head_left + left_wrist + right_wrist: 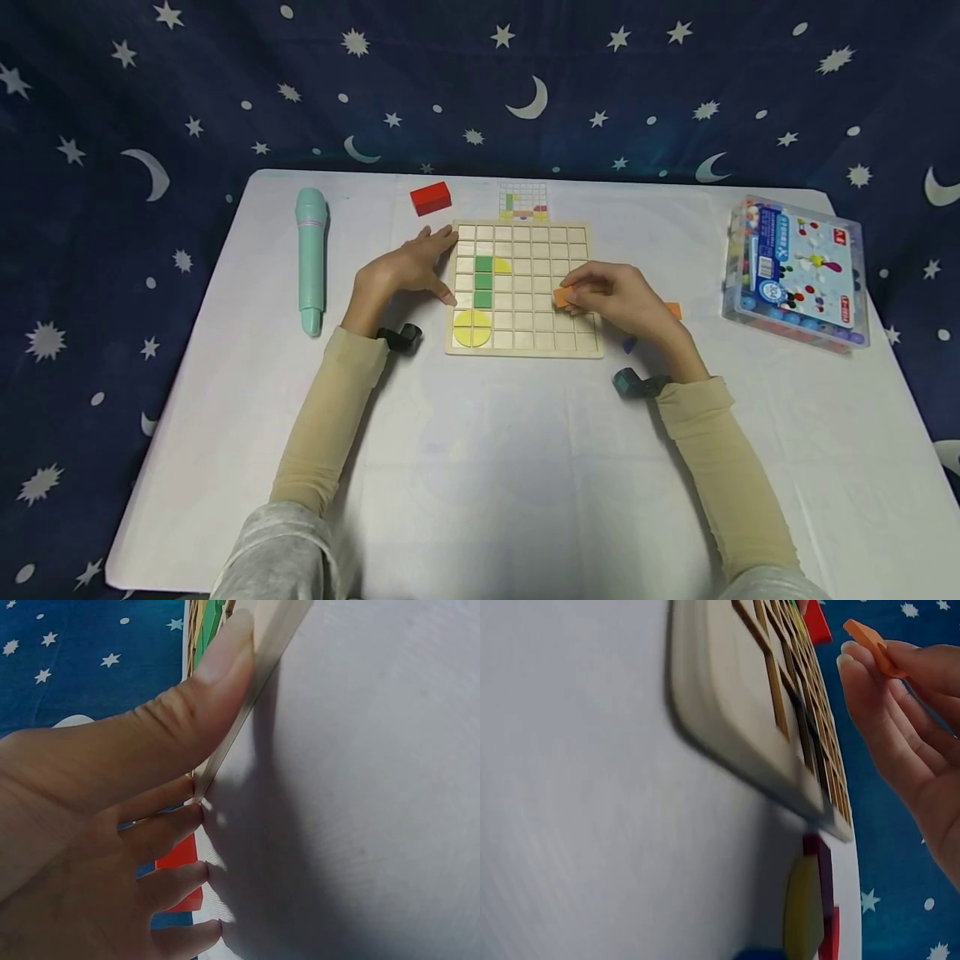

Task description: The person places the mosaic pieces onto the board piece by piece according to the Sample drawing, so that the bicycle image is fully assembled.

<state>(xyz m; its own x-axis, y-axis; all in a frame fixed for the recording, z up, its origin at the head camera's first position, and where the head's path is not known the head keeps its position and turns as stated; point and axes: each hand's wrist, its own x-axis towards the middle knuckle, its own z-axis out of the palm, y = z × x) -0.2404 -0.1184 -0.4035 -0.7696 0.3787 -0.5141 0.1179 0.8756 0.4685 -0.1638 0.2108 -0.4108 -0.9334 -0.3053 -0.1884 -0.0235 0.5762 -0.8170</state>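
Note:
A wooden grid board [525,352] lies on the white table. In its left part sit three green squares [483,281], a yellow quarter-circle piece [501,267] and a yellow circle [472,328] made of quarter pieces. My left hand [405,268] rests at the board's left side, its thumb [217,682] on the rim and its fingers spread along the edge. Over the right part of the grid, my right hand [621,298] pinches a small orange piece [870,643] between thumb and fingers. The right wrist view shows that piece raised above the board.
A small pattern card [523,202] lies behind the board, a red block [431,198] to its left. Loose pieces, including an orange one [674,310] and a blue one [629,343], lie right of the board. A mint microphone-shaped object [312,258] and a clear box [798,275] flank everything.

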